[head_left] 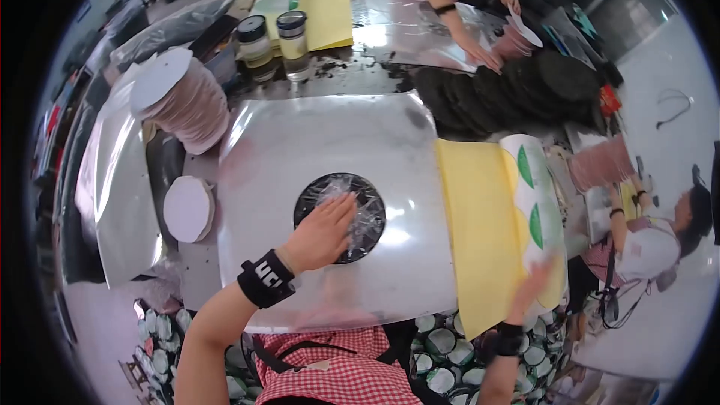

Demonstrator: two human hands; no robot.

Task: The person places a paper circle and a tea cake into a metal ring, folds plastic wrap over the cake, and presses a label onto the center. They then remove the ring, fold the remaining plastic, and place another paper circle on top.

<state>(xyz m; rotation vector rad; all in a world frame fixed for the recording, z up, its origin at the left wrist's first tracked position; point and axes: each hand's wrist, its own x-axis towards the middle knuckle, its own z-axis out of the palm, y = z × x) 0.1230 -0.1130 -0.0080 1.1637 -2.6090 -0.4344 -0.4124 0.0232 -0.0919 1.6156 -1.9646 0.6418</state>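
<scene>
On a shiny metal sheet (pixel 262 150) lies a round black disc (pixel 306 199) with crinkled clear film (pixel 367 221) over it. My left hand (pixel 326 229) lies flat on the film, fingers extended together and pointing up to the right. My right hand (pixel 534 285), blurred by motion, is over the lower right part of the white sheet with green labels (pixel 521 206), beside yellow paper (pixel 476 217). Whether it touches the sheet cannot be told, and its fingers are smeared.
Pinkish round pieces (pixel 187 105) are stacked left, above another round stack (pixel 187 210). Two jars (pixel 292 45) stand behind the metal sheet. Black discs (pixel 495 97) lie back right. A co-worker's hands (pixel 476 52) are across the table; another person (pixel 652 247) is at right.
</scene>
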